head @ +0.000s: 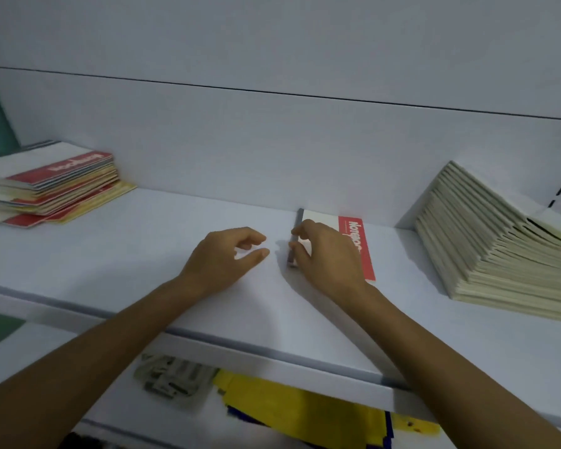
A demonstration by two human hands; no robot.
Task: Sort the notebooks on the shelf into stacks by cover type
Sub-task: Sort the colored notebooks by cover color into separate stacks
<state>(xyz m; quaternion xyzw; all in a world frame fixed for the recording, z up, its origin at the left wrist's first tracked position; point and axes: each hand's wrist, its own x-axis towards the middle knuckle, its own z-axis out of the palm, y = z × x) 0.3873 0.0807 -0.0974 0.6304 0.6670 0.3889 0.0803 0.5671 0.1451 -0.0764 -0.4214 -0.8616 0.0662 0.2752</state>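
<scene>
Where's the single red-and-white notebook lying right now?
The red-and-white notebook lies flat on the shelf, right of centre in the head view, under the right hand, left of the slanted notebook pile.

Dim, bluish, even light with soft shadows under each hand [329,254]; edges bow outward, detail slightly blurred.

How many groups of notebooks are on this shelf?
3: flat stack at left, red-and-white notebook under the right hand, slumped pile at right. Others may be hidden.
</scene>
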